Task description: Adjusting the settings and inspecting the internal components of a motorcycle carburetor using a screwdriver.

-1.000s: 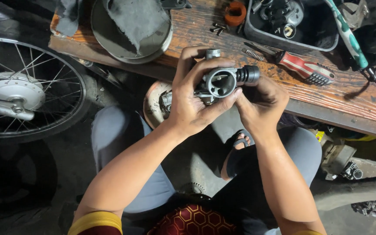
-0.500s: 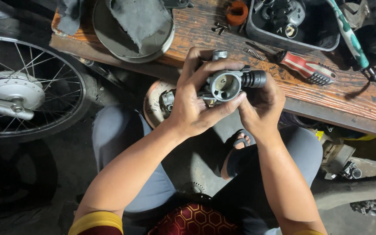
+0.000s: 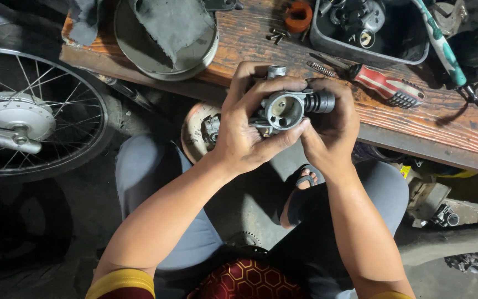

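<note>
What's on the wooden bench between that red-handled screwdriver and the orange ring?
In the head view, between the red-handled screwdriver and the orange ring lie a small coil spring and the black plastic tray corner.

Pretty grimy workshop: dark, stained concrete floor down at 7 o'clock, worn orange-brown wooden workbench running from 11 to 3 o'clock, spoked motorcycle wheel parked at 9 o'clock. Dim overall, brightest on the bench top.
</note>
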